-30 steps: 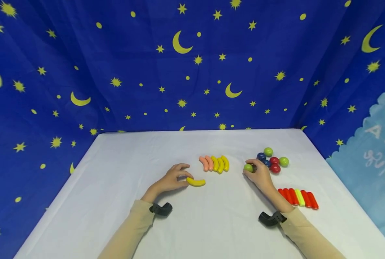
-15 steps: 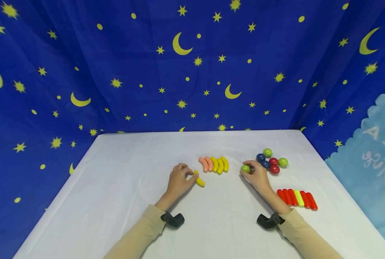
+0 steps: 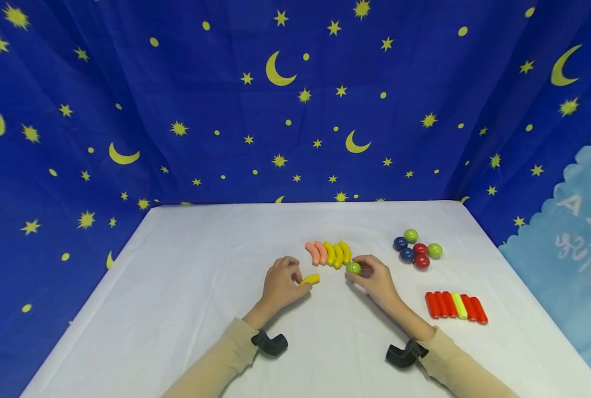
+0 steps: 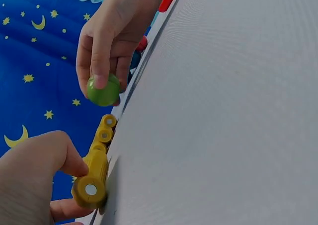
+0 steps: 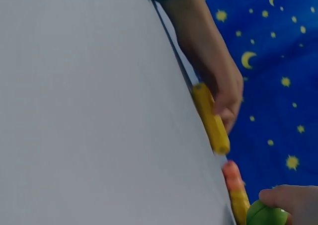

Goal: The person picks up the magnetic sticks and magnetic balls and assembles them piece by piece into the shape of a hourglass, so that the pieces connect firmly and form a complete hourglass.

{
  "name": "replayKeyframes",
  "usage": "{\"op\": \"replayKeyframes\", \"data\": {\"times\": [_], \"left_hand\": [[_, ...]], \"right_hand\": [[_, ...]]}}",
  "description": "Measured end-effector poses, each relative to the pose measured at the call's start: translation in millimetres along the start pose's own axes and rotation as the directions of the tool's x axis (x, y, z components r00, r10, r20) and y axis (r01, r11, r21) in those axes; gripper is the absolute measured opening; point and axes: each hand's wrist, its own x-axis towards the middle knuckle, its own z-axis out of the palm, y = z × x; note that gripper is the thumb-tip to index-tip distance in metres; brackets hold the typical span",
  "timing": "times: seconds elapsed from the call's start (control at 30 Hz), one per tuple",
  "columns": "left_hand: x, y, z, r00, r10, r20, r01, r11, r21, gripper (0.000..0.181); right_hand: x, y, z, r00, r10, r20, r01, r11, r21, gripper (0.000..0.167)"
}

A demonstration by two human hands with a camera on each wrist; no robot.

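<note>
Pinching yellow curved piece (image 3: 311,279) in left hand (image 3: 281,282), green ball (image 3: 353,268) in right hand (image 3: 376,279); gap between hands. Row of curved pieces (image 3: 330,254) just beyond; worktop (image 3: 325,354) far edge well past it.

We see a glossy green ball (image 3: 354,268), a smooth yellow banana piece (image 3: 313,278), a matt cloth-covered counter (image 3: 325,348) and a blue cloth curtain (image 3: 225,99)
</note>
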Motion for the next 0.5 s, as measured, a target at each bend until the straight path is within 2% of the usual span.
{"op": "replayKeyframes", "data": {"times": [0.2,0.33,0.5], "left_hand": [[-2.4,-3.6,3.0,0.997,0.076,-0.011,-0.075,0.995,0.073,0.034],[-3.1,-3.5,3.9,0.994,0.105,-0.007,-0.105,0.992,0.07,0.034],[-3.1,-2.8,3.0,0.994,0.111,0.013,-0.111,0.992,0.054,0.034]], "right_hand": [[-1.4,-6,17,0.997,-0.011,0.07,0.013,0.999,-0.033,0.036],[-0.2,-6,25,0.997,-0.026,0.078,0.03,0.998,-0.048,0.035],[2.1,-9,34,0.994,-0.033,0.108,0.035,0.999,-0.018,0.038]]}}
